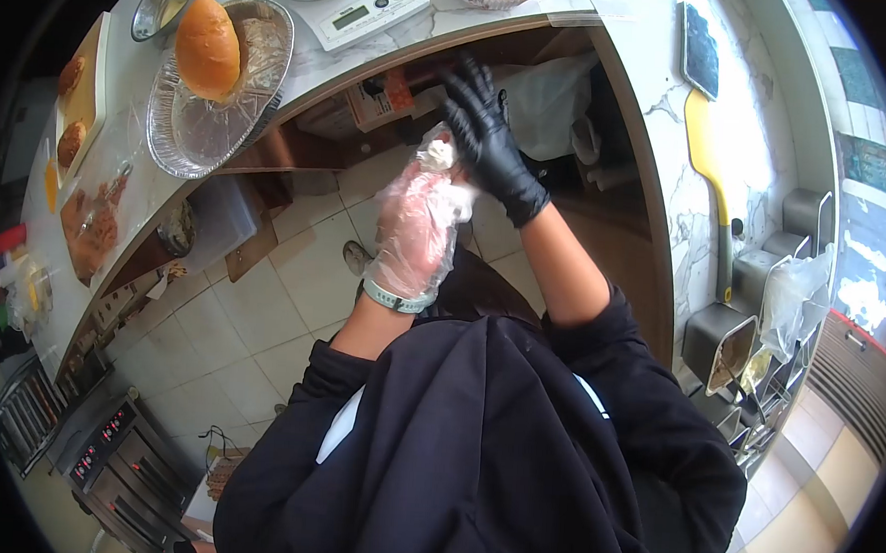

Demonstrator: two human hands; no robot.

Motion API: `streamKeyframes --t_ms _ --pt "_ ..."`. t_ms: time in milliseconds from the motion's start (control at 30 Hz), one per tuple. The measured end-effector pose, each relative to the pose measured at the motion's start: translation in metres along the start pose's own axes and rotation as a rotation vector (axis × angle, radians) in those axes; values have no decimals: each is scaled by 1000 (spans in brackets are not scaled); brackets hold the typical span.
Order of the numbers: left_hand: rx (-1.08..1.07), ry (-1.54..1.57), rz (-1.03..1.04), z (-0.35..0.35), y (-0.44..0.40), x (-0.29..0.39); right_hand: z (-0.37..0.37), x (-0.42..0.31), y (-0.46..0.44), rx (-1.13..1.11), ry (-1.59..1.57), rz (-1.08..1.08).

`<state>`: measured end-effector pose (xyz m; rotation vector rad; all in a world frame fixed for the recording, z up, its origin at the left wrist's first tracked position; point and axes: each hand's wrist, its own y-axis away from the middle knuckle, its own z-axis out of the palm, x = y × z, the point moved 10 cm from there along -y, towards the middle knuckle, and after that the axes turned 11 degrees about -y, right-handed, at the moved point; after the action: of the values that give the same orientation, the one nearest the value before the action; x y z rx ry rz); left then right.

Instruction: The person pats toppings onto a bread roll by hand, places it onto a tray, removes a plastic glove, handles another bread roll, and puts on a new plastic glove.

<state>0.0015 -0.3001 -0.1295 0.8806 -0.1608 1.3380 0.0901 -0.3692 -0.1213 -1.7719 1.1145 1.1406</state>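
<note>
My left hand [421, 220] wears a clear plastic glove, with a pale band at the wrist. Something white [437, 155] shows at its fingertips; whether it is crumpled plastic or something held I cannot tell. Beside it, my right hand [486, 134] in a black glove has its fingers spread and seems to touch the clear glove. Both hands are in front of the counter's inner edge, over the open shelf. On the counter at the upper left, a bread roll [207, 49] rests on the rim of a foil tray [180, 141] lined with plastic film.
A digital scale [362, 10] and a metal bowl [167, 0] stand on the curved counter [319, 65]. On the right counter lie a phone [700, 52] and a yellow spatula [707, 150], near metal containers [710, 341]. An oven [128, 455] stands at the lower left.
</note>
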Motion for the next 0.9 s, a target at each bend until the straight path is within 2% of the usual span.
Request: streamKeyframes --t_ms 33,67,167,233,267,300,367,400,433,500,567,633,700,767,800,833,867,900 --pt "-27 25 -38 0 3 -8 -1 28 -5 44 -341 117" --pt "50 -145 -29 -14 0 -14 2 49 -3 90 -680 232" --pt "17 -1337 714 -8 -16 10 58 44 36 -8 -1350 605" --pt "217 -1702 865 7 -2 26 63 33 51 25 -1078 520" --pt "252 -1579 803 -9 -6 23 58 40 55 188 -1020 358" --pt "280 -1456 741 -18 -8 24 52 47 56 204 -894 331" --pt "52 -669 283 -41 -27 -1 31 59 63 239 -644 293" --pt "-54 -266 60 -40 -32 -18 20 76 65 361 -727 421" --pt "-101 109 -73 -43 -36 -23 13 101 74 455 -1015 674" --pt "-39 178 -137 -55 -37 -28 -29 76 51 624 -876 428" --pt "-219 -445 -6 -66 -42 -43 -30 45 41 392 -679 242" --pt "-403 307 -145 -45 -31 -58 -21 30 39 225 -444 66" --pt "-233 331 -216 -11 -22 -46 -3 21 46 58 -206 -101" --pt "-721 739 -291 2 -14 -48 18 18 53 -123 37 -268" --pt "-434 495 -338 -4 -14 -60 8 49 37 -127 241 -35" --pt "-156 243 -376 -15 -11 -64 -21 54 29 66 165 -1" --pt "-180 206 -405 -17 -14 -73 -30 18 30 182 195 -127" --pt "-86 103 -393 -32 -20 -82 -29 -18 42 290 228 -254"
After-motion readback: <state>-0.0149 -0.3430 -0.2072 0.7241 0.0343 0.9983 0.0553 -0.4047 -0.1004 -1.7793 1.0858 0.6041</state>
